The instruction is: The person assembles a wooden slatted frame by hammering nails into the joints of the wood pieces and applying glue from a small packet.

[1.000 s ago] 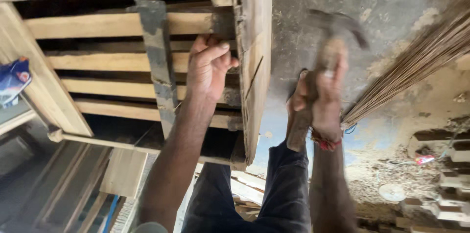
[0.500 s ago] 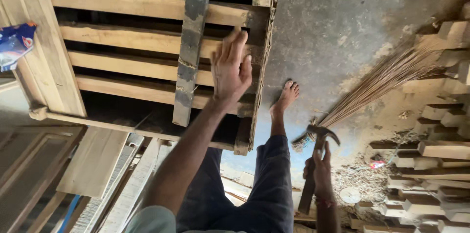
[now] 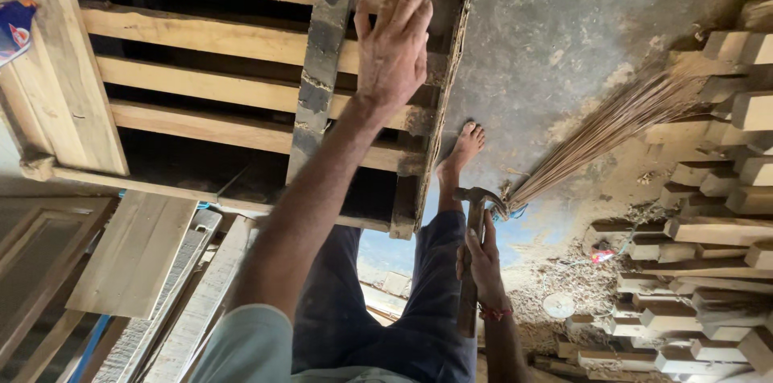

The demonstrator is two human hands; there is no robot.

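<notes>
Left hand (image 3: 394, 49) fingers spread open, palm flat on the wooden pallet (image 3: 241, 85) near its right edge, just beside the dark crosspiece (image 3: 322, 69). Right hand (image 3: 483, 266) low at the right, fingers wrapped around the hammer (image 3: 473, 246) handle, head pointing away, near the bare foot (image 3: 463, 149) and broom (image 3: 612, 125)

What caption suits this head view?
Left hand resting on a wooden pallet, right hand holding a hammer low beside the leg.
</notes>
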